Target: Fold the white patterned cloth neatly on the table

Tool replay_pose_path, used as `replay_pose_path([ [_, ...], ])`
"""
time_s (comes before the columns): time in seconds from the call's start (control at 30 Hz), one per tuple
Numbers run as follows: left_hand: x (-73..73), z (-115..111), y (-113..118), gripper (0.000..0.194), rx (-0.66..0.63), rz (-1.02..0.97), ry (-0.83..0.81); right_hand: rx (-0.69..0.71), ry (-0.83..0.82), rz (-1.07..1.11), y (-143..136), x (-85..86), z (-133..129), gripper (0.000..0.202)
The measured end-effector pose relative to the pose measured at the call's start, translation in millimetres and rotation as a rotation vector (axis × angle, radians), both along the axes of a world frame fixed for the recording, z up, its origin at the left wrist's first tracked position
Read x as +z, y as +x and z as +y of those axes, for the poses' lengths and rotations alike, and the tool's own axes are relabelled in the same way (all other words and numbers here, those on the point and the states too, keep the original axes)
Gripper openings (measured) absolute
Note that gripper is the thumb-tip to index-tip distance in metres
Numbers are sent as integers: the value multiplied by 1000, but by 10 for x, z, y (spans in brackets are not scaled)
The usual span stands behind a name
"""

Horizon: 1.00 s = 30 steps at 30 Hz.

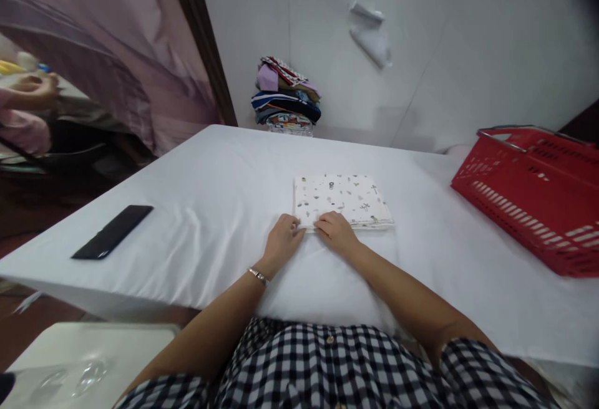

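Note:
A folded white cloth point(339, 197) with small scattered prints lies flat on the white-covered table point(224, 178) in front of me. My left hand point(284, 234) pinches its near left corner between thumb and fingers. Slightly to the right, my right hand point(337, 231) grips the near edge, its fingers closed over the top layer. Both hands rest low, close to the tabletop. Several folded layers show along the cloth's near right edge. What the fingertips hold underneath is hidden.
A black flat case point(113, 232) lies on the table's left side. At the right stands a red plastic basket point(533, 191). Behind the table's far edge is a stack of folded clothes point(287, 97). Another person's arm point(32, 91) shows at far left, beyond a pink curtain point(135, 41).

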<state>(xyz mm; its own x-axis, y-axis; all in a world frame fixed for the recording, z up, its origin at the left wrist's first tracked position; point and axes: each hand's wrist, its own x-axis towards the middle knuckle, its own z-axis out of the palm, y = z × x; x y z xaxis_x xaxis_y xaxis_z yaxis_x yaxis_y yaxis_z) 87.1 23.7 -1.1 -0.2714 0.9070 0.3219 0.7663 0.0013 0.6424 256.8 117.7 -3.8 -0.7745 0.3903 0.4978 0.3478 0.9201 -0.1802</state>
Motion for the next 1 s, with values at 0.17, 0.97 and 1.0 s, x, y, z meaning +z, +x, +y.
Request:
replay_pose_path([
  [0.17,34,34,-11,7,-8,88,-51,-18,5,-23,-25,-1,-3,19],
  [0.97,105,151,20,23,-162,616,161,-522,-219,174,1828,29,470,25],
  [1.0,108,166,27,22,-176,622,158,-507,-220,148,1804,40,473,26],
])
